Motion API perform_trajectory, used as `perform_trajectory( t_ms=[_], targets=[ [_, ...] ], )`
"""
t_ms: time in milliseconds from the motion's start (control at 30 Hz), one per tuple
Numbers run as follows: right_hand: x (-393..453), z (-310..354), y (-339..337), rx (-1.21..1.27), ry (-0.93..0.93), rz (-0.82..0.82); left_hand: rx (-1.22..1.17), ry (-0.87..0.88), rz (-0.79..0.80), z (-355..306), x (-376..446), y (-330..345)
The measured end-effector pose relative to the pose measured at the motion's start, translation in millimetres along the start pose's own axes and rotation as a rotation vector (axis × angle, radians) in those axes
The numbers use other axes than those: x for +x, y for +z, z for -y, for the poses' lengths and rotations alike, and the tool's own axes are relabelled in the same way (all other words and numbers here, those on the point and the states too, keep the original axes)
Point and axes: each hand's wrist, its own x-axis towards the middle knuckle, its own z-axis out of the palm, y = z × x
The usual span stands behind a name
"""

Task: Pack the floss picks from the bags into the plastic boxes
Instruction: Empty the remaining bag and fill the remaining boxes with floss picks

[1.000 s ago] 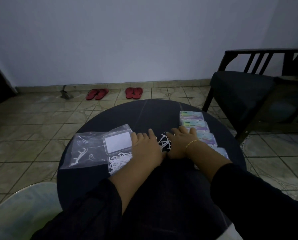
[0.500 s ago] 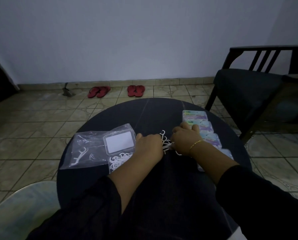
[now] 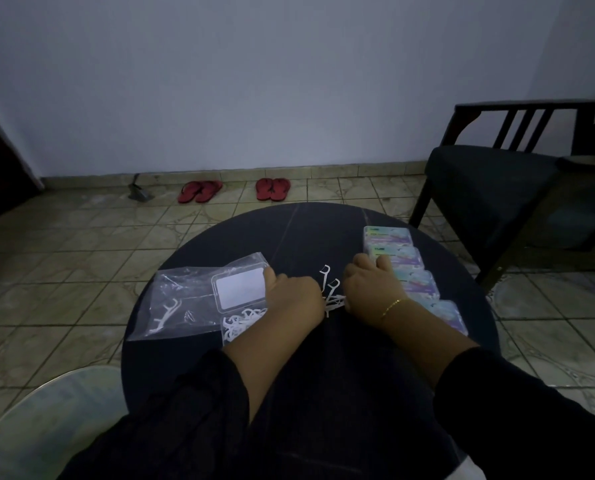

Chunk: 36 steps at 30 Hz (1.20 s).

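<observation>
Left hand [image 3: 294,294] and right hand [image 3: 372,289] knuckles-up, fingers curled, close together.

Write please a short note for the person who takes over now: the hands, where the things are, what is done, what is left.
Left hand: curled, at the loose picks mid-table; grip hidden.
Right hand: curled on the other side of the same picks, beside the row of boxes; grip also hidden.
Open clear box: left of the hands, lid up, some picks in its tray.
Bag: far left, one pick inside.
Done: four boxes lie in the row at right, lids closed.
Left: put the loose picks and the bag's pick into the open box, then close it.
</observation>
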Motion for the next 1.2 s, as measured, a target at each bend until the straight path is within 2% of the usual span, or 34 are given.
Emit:
perform_trajectory(
  t_ms=[200,467,733,967,1200],
  targets=[
    [-6,-8,-10,0.116,0.106,-0.103,-0.041,-0.022,0.021,0,-1,2],
    [-17,-13,-16,0.377,0.297,-0.134,-0.105,0.074,0.009,-5,-9,9],
    [-38,-14,-21,0.521,0.401,-0.207,-0.133,0.179,-0.114,-5,-20,10],
    [-47,-14,-30,0.624,0.495,-0.290,-0.346,0.252,-0.288,14,-27,-8],
    [-48,2,-36,0.598,0.418,-0.264,-0.526,0.251,-0.323,55,-37,-14]
  ],
)
